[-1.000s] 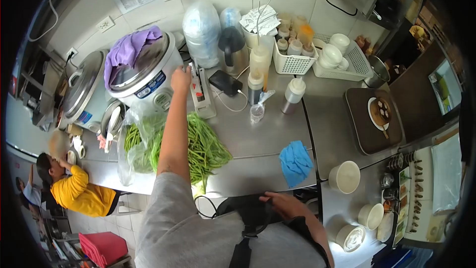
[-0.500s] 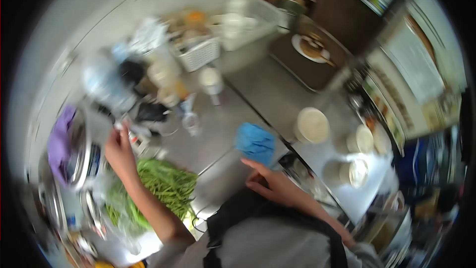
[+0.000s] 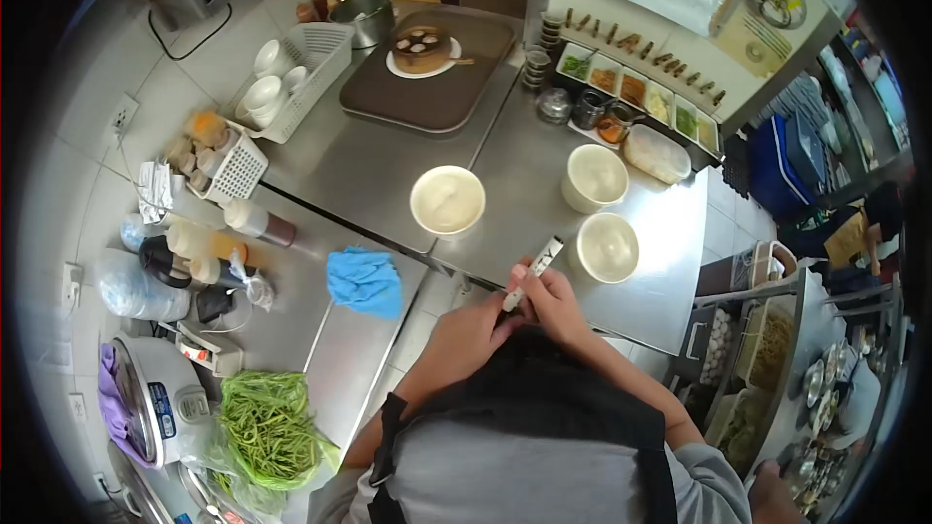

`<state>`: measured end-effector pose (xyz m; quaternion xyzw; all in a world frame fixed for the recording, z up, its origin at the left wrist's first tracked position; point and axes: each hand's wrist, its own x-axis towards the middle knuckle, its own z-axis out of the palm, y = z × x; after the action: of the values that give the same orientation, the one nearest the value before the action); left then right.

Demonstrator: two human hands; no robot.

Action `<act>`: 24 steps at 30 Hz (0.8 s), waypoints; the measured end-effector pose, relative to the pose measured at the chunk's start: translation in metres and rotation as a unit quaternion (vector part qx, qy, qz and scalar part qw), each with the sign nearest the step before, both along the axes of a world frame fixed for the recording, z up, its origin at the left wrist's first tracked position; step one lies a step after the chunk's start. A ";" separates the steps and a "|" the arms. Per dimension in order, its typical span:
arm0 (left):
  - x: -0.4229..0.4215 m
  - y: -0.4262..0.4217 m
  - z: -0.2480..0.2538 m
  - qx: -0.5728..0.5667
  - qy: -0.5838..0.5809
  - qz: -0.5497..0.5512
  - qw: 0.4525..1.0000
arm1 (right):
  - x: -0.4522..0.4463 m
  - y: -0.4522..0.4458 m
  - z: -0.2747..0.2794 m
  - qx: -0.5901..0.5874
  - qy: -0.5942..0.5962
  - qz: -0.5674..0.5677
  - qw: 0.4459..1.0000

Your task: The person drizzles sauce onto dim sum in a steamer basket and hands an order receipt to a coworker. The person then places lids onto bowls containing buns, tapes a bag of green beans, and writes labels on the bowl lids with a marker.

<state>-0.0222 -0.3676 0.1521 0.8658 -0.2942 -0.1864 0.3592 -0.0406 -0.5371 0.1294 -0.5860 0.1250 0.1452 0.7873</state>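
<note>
Close to my body, just off the near edge of the steel table, both hands meet around a slim white marker-like stick (image 3: 546,254) with black lettering. My right hand (image 3: 551,303) pinches its middle, thumb on top. The fingers of my left hand (image 3: 471,335) are closed at its lower end, partly hidden by the right. Beyond the hands stand three round white tubs, pale inside: one tub (image 3: 448,200) ahead to the left, another tub (image 3: 595,178) farther right, and the nearest tub (image 3: 607,247) just right of the stick's tip.
A blue cloth (image 3: 364,281) lies left, beyond bagged green vegetables (image 3: 272,427) and a rice cooker (image 3: 160,398). Squeeze bottles line the wall. A brown tray (image 3: 388,102) carries a steamer basket (image 3: 421,49). Topping containers (image 3: 633,89) stand at the back right. A floor gap separates the counters.
My left hand has come back from beside the rice cooker to meet my right hand, and the white stick now shows between them. The view has turned right and sharpened.
</note>
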 end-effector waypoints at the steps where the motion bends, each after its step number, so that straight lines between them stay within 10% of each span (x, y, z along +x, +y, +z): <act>1: -0.001 -0.014 -0.005 -0.024 -0.011 0.000 1.000 | -0.004 -0.010 0.002 0.004 0.001 -0.027 1.000; 9: 0.000 -0.104 -0.021 -0.196 0.012 -0.030 0.980 | -0.001 -0.100 -0.006 -0.090 -0.046 -0.025 0.995; 13: 0.007 -0.104 -0.017 -0.195 0.304 -0.110 0.926 | 0.041 -0.199 -0.021 0.128 -0.177 -0.360 0.907; 15: 0.012 -0.100 -0.029 -0.218 0.345 -0.088 0.909 | 0.054 -0.270 -0.015 0.095 -0.186 -0.324 0.923; 19: 0.042 -0.118 -0.041 -0.185 0.250 0.016 0.950 | 0.094 -0.261 -0.040 -0.158 -0.101 -0.257 0.948; 24: 0.103 -0.159 -0.052 -0.159 0.009 0.007 0.987 | 0.143 -0.232 -0.076 -0.082 -0.149 -0.173 0.970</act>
<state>0.0805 -0.5263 0.1003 0.7979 -0.3112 -0.1421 0.4963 0.1019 -0.7690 0.0537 -0.6335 0.1169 -0.0930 0.7592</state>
